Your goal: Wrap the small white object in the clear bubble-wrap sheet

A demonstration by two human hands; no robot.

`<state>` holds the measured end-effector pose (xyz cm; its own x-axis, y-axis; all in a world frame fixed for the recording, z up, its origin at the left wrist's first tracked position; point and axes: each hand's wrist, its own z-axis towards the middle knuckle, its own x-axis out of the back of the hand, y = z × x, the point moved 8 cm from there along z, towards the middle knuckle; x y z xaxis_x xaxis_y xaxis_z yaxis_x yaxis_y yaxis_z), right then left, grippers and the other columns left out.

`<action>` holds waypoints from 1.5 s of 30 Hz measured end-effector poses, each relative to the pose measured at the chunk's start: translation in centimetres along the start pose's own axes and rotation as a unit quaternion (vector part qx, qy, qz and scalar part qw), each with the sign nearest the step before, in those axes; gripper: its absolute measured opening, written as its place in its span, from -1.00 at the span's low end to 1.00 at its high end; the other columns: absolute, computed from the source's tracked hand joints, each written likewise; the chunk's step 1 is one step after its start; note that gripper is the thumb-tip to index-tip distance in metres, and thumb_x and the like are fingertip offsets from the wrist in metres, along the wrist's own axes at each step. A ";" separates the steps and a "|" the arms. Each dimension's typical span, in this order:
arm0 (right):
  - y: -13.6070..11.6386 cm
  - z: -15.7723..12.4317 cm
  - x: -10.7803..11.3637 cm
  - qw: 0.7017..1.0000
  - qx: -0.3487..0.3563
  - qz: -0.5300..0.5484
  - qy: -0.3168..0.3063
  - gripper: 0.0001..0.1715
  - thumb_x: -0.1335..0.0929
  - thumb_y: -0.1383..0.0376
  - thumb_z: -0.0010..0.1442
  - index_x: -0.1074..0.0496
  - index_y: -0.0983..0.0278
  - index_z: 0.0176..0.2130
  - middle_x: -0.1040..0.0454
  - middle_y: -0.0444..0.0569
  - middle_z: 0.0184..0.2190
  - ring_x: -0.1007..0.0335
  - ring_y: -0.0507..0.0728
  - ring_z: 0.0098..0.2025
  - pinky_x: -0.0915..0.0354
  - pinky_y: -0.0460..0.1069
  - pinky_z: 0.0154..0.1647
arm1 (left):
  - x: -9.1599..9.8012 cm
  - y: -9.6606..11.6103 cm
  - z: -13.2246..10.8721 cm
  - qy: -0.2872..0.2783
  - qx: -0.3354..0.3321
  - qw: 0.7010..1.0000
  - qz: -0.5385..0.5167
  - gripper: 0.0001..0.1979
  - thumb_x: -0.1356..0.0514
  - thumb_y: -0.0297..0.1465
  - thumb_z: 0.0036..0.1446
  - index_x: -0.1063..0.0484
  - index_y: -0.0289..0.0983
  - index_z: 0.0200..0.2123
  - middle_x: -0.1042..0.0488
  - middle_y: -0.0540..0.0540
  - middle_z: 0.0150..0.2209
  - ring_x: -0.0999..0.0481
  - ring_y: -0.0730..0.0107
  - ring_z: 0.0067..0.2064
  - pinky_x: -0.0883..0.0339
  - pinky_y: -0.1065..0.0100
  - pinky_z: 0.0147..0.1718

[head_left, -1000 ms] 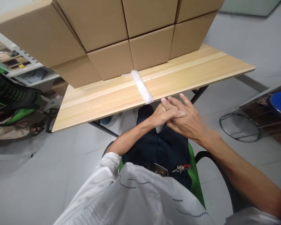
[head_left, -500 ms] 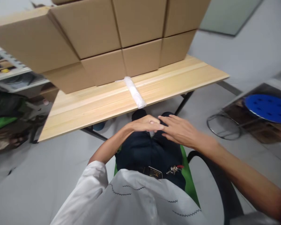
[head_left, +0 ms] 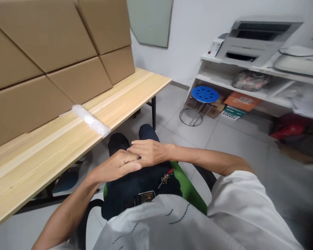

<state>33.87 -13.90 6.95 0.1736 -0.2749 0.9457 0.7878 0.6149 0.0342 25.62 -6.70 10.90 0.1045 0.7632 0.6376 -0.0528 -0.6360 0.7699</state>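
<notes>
Above the lap, my left hand (head_left: pixel 117 166) and my right hand (head_left: pixel 149 152) touch each other. The fingers of my left hand are curled, with the thumb lying along the side; a tiny dark spot shows between the hands, too small to identify. My right hand rests its fingers over the left fingers, and its own fingertips are partly bent. Beyond them, a white plastic-wrapped roll (head_left: pixel 91 121) lies across the front edge of the wooden table (head_left: pixel 122 104). Cardboard boxes (head_left: pixel 78 78) are stacked behind the roll.
A blue round stool (head_left: pixel 205 94) stands on the floor at the right. Behind it, a white shelf (head_left: pixel 219 78) carries a grey printer (head_left: pixel 255 43), with an orange box (head_left: pixel 242 100) beneath. Keys (head_left: pixel 165 178) hang at the belt.
The view has turned right, bringing the printer and shelf into sight. My right hand has come onto my left hand, and the two now overlap more.
</notes>
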 end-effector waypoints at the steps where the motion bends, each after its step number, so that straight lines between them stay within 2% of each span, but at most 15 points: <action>1: 0.1 -0.2 -0.5 0.999 -0.012 -0.015 -0.043 -0.75 -0.31 0.32 0.79 -0.61 0.18 0.15 -0.72 0.09 0.05 -0.61 0.18 -0.04 -0.54 0.20 0.21 | -0.2 -0.8 0.1 0.001 0.007 1.000 0.009 -0.31 -0.14 0.09 0.69 -0.10 -0.17 -0.45 -0.12 0.10 -0.50 -0.09 0.45 -0.45 0.03 0.25 -0.37; 4: 0.0 -1.0 -1.6 0.987 -0.047 -0.027 -0.149 -0.70 -0.28 0.32 0.79 -0.61 0.21 0.14 -0.68 -0.01 -0.13 -0.52 0.16 -0.24 -0.49 0.12 -0.06 | -0.9 -3.2 0.4 -0.002 0.019 0.999 0.046 -0.34 -0.11 0.08 0.71 -0.19 -0.19 -0.43 -0.22 0.08 -0.49 -0.20 0.44 -0.44 0.01 0.26 -0.34; 7: -0.7 -1.0 -1.3 0.982 -0.038 -0.022 -0.183 -0.60 -0.23 0.32 0.81 -0.65 0.24 0.07 -0.69 0.02 -0.11 -0.57 0.17 -0.18 -0.45 0.11 -0.04 | -1.3 -4.4 0.1 -0.018 0.016 0.999 0.037 -0.33 -0.08 0.09 0.72 -0.20 -0.19 -0.43 -0.22 0.08 -0.48 -0.21 0.44 -0.43 -0.02 0.28 -0.34; 10: -0.7 -0.5 -0.4 0.981 -0.062 0.013 -0.181 -0.70 -0.33 0.21 0.81 -0.64 0.25 0.18 -0.72 0.02 -0.05 -0.57 0.15 -0.18 -0.42 0.07 -0.12 | -1.2 -4.8 -0.2 -0.008 0.028 0.999 0.014 -0.28 -0.06 0.18 0.70 -0.19 -0.19 -0.44 -0.20 0.08 -0.49 -0.20 0.44 -0.43 -0.03 0.30 -0.34; 12: -0.7 -0.1 0.1 0.985 -0.060 0.030 -0.157 -0.66 -0.36 0.12 0.80 -0.65 0.26 0.10 -0.72 0.03 -0.07 -0.59 0.16 -0.15 -0.44 0.07 -0.10 | -1.1 -4.9 -0.2 -0.005 0.032 0.999 -0.010 -0.24 -0.03 0.25 0.67 -0.20 -0.19 -0.44 -0.20 0.08 -0.49 -0.19 0.44 -0.42 -0.05 0.31 -0.35; 15: -0.4 0.1 0.0 0.987 -0.060 0.023 -0.150 -0.69 -0.36 0.21 0.79 -0.66 0.24 0.00 -0.71 0.01 -0.13 -0.57 0.15 -0.17 -0.46 0.08 -0.03 | -1.1 -5.1 -0.1 0.000 0.049 0.999 -0.018 -0.22 -0.05 0.28 0.65 -0.22 -0.19 -0.45 -0.19 0.08 -0.49 -0.17 0.45 -0.42 -0.04 0.33 -0.37; 19: -0.5 -0.1 -0.4 0.986 -0.039 0.032 -0.157 -0.75 -0.38 0.21 0.77 -0.67 0.24 0.06 -0.72 0.02 -0.11 -0.60 0.18 -0.12 -0.47 0.09 0.01 | -1.3 -4.4 0.1 -0.029 0.027 0.998 -0.044 -0.20 -0.05 0.31 0.64 -0.22 -0.20 -0.46 -0.20 0.08 -0.49 -0.17 0.46 -0.43 -0.05 0.33 -0.38; 22: -0.2 -0.5 0.0 0.985 -0.046 0.029 -0.162 -0.78 -0.42 0.24 0.74 -0.66 0.23 0.20 -0.73 0.04 -0.02 -0.61 0.18 -0.11 -0.50 0.10 0.01 | -0.9 -4.2 0.2 -0.018 0.032 0.999 -0.037 -0.20 -0.05 0.30 0.65 -0.22 -0.20 -0.46 -0.19 0.08 -0.49 -0.15 0.46 -0.43 -0.03 0.32 -0.38; 26: -0.1 -0.9 1.1 0.989 -0.031 0.013 -0.142 -0.73 -0.44 0.26 0.72 -0.66 0.21 0.29 -0.70 0.14 0.25 -0.67 0.26 0.18 -0.54 0.18 0.21 | -1.2 -4.2 0.3 -0.023 0.034 0.999 -0.030 -0.21 -0.05 0.30 0.64 -0.20 -0.19 -0.47 -0.20 0.08 -0.49 -0.15 0.44 -0.42 -0.03 0.30 -0.37; 30: 0.5 -1.3 0.9 0.988 -0.050 0.010 -0.147 -0.61 -0.50 0.27 0.68 -0.62 0.17 0.40 -0.58 0.21 0.50 -0.62 0.34 0.44 -0.56 0.24 0.38 | -1.2 -4.5 0.3 0.000 0.041 0.999 -0.023 -0.25 -0.05 0.22 0.67 -0.29 -0.20 -0.45 -0.28 0.06 -0.48 -0.21 0.42 -0.40 -0.07 0.30 -0.34; 35: 0.5 -1.2 0.2 0.985 -0.053 0.014 -0.163 -0.33 -0.55 0.26 0.65 -0.47 0.20 0.60 -0.20 0.34 0.79 -0.32 0.46 0.74 -0.49 0.31 0.58 | -1.2 -5.2 0.1 -0.014 0.053 0.998 -0.019 -0.22 -0.02 0.27 0.67 -0.33 -0.22 -0.43 -0.33 0.04 -0.46 -0.26 0.42 -0.39 -0.12 0.32 -0.33; 38: 0.3 -1.0 0.3 0.986 -0.047 0.029 -0.154 -0.28 -0.54 0.23 0.66 -0.44 0.22 0.64 -0.03 0.37 0.84 -0.18 0.53 0.81 -0.46 0.37 0.64 | -1.5 -5.5 0.1 -0.032 0.077 0.995 -0.059 -0.15 0.00 0.38 0.61 -0.38 -0.22 -0.42 -0.41 0.00 -0.45 -0.34 0.39 -0.39 -0.17 0.33 -0.36; 41: 0.1 -1.1 0.4 0.983 -0.057 0.045 -0.169 -0.27 -0.57 0.25 0.63 -0.45 0.26 0.62 -0.10 0.40 0.81 -0.26 0.53 0.77 -0.46 0.36 0.64 | -1.9 -5.3 0.1 -0.048 0.100 0.989 -0.097 -0.12 -0.03 0.47 0.54 -0.34 -0.20 -0.45 -0.34 0.03 -0.50 -0.27 0.42 -0.45 -0.08 0.34 -0.44; 43: -0.2 -1.1 0.8 0.980 -0.061 0.069 -0.177 -0.31 -0.57 0.23 0.63 -0.48 0.30 0.58 -0.35 0.42 0.70 -0.47 0.47 0.65 -0.52 0.32 0.56 | -2.0 -4.9 -0.2 -0.050 0.109 0.986 -0.119 -0.10 -0.07 0.49 0.51 -0.34 -0.21 -0.47 -0.30 0.05 -0.52 -0.22 0.46 -0.47 -0.05 0.34 -0.45; 45: -0.9 -0.8 1.9 0.976 -0.056 0.120 -0.175 -0.39 -0.54 0.18 0.68 -0.49 0.28 0.54 -0.63 0.30 0.45 -0.70 0.35 0.40 -0.63 0.22 0.36 | -1.8 -4.2 -0.5 -0.037 0.102 0.983 -0.145 -0.09 -0.12 0.50 0.49 -0.37 -0.22 -0.48 -0.33 0.04 -0.53 -0.23 0.46 -0.46 -0.07 0.35 -0.44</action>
<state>33.94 -15.62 8.42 0.1646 0.1482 0.9752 0.8124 0.5404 -0.2192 25.13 -5.30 6.53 0.1584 0.9106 0.3817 0.1903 -0.4075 0.8931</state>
